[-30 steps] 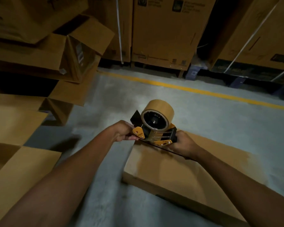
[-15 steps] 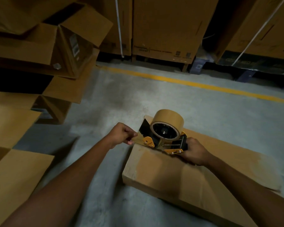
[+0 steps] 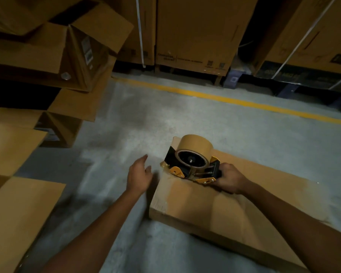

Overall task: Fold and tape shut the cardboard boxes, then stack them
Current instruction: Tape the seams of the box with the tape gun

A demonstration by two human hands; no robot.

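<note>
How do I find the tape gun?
Find the yellow line painted across the grey floor; nearer than it lies a flat cardboard box. At that box's far corner sits the tape gun, gripped by the right hand. It alone has a fat brown roll on a black-and-yellow frame.

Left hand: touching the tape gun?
Apart. Head view: the left hand is open, left of the box, with a visible gap to the tape gun, which only the right hand grips.
</note>
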